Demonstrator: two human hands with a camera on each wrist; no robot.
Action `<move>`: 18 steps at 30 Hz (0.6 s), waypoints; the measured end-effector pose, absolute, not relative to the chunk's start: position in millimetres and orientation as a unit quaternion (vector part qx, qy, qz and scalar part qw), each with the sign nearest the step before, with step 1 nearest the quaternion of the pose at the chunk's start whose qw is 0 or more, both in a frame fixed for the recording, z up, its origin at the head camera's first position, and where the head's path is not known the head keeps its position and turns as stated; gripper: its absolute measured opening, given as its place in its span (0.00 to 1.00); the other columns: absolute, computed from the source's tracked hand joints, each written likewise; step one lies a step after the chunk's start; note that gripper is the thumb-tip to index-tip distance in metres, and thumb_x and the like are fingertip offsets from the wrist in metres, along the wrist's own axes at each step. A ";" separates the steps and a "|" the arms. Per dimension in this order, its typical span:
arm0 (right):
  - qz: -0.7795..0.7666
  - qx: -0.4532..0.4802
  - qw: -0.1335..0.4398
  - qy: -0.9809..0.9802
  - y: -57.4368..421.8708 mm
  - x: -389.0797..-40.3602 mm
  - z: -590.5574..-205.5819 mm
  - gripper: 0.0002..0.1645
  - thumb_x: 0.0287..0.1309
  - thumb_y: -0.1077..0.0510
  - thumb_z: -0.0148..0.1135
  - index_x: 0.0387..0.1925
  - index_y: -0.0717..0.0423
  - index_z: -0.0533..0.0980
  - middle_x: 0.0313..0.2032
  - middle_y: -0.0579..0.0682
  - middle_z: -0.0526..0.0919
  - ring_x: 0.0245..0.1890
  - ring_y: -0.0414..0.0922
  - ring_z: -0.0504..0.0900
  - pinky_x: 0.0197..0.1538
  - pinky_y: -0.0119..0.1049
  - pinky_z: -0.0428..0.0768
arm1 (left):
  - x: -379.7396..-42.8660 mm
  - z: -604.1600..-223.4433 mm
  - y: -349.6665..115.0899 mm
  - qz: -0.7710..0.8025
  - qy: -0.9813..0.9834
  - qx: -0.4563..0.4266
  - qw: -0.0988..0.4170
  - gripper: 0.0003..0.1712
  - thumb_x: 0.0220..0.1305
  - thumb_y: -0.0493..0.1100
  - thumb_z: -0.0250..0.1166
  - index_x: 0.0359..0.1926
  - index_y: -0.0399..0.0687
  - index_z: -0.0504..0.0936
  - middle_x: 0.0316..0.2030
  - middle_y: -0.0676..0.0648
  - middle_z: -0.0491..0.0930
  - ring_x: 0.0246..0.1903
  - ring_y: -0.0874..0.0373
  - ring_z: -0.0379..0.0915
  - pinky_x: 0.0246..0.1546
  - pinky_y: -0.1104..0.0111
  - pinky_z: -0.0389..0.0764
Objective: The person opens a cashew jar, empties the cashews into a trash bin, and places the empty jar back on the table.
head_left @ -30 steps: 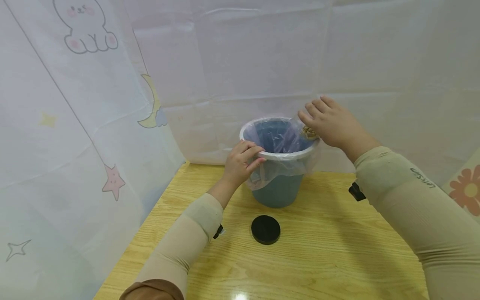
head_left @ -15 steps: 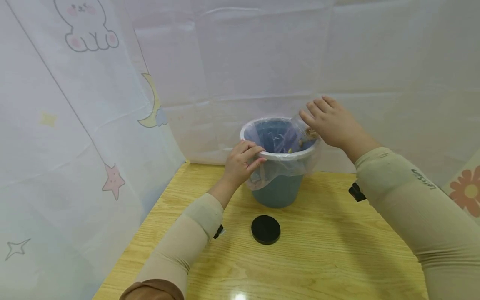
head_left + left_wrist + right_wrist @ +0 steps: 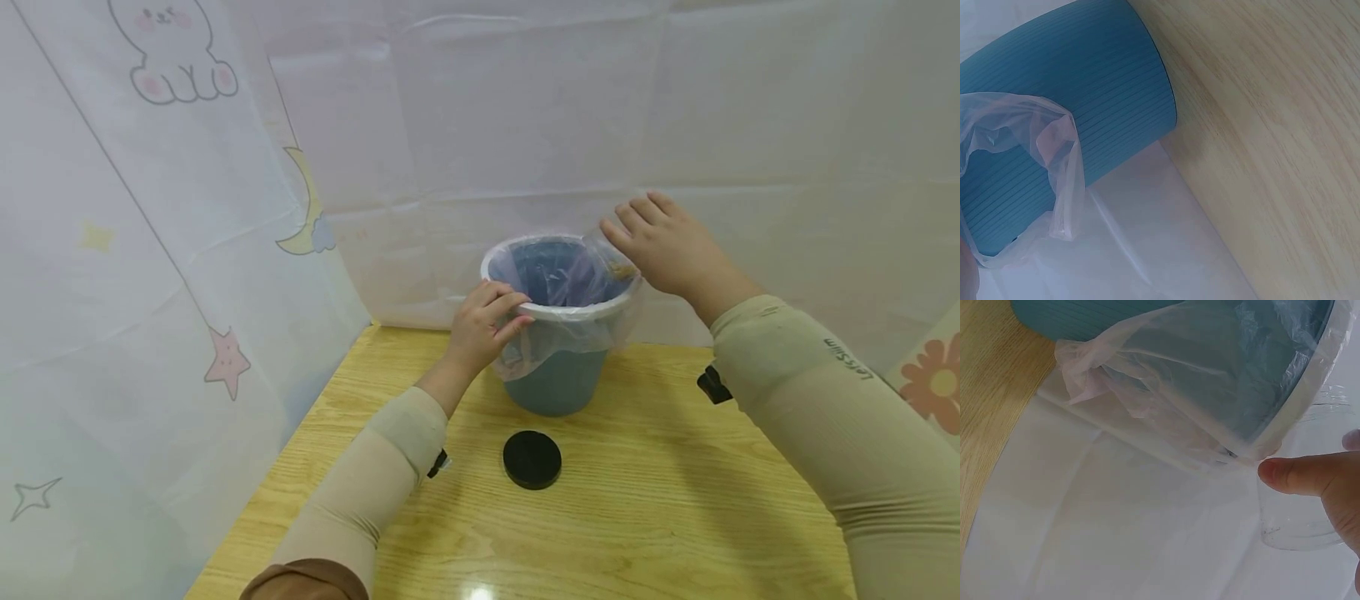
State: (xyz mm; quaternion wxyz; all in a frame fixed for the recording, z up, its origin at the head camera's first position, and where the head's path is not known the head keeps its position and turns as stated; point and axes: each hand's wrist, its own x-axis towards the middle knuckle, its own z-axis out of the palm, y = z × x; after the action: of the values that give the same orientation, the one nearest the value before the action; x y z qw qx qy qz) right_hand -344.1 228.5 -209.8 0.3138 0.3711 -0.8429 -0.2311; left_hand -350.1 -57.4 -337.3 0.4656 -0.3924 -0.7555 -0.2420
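A blue trash bin with a white rim stands at the table's back edge, lined with a thin translucent pinkish bag folded over the rim. My left hand grips the near left of the rim, thumb outside over the bag. On the right, my right hand holds a clear jar, tipped with its mouth toward the inside of the bin. Some small brownish-yellow pieces show near the jar's mouth; their kind is too small to tell. The bin's bottom is hidden.
A round black lid lies on the wooden table in front of the bin. A pale printed cloth hangs close behind the bin and along the left side.
Pieces have fallen from the tipped jar into the bin, and fewer show at its mouth now. The right hand has shifted very slightly right; the left hand stays on the rim.
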 end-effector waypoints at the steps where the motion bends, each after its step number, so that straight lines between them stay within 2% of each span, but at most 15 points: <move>1: -0.232 0.371 0.315 -0.842 228.6 -344.0 -209.7 0.36 0.47 0.72 0.63 0.60 0.63 0.63 0.55 0.68 0.66 0.57 0.63 0.61 0.63 0.55 0.54 | -350.2 -337.4 -57.3 -0.243 -0.755 -0.392 0.465 0.18 0.46 0.51 0.70 0.40 0.54 0.82 0.36 0.53 0.75 0.38 0.59 0.70 0.54 0.66 0.66; 8: -0.233 0.374 0.316 -0.840 227.5 -342.9 -208.1 0.37 0.46 0.70 0.65 0.60 0.63 0.63 0.56 0.68 0.65 0.58 0.63 0.61 0.63 0.55 0.54 | -350.3 -337.6 -57.1 -0.246 -0.755 -0.391 0.466 0.18 0.46 0.51 0.70 0.40 0.54 0.82 0.36 0.53 0.75 0.39 0.59 0.71 0.58 0.64 0.64; 18: -0.240 0.377 0.313 -0.838 224.8 -341.0 -207.5 0.37 0.47 0.71 0.64 0.60 0.61 0.62 0.57 0.67 0.65 0.59 0.62 0.60 0.64 0.55 0.52 | -350.4 -337.3 -56.7 -0.245 -0.753 -0.393 0.468 0.18 0.45 0.51 0.70 0.40 0.54 0.82 0.35 0.54 0.75 0.37 0.60 0.69 0.48 0.67 0.68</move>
State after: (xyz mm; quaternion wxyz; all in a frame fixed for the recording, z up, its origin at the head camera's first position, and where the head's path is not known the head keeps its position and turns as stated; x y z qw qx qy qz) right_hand -341.0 224.8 -207.5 0.3133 0.3772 -0.8379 -0.2398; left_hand -350.4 -56.7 -337.3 0.4677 -0.3928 -0.7531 -0.2445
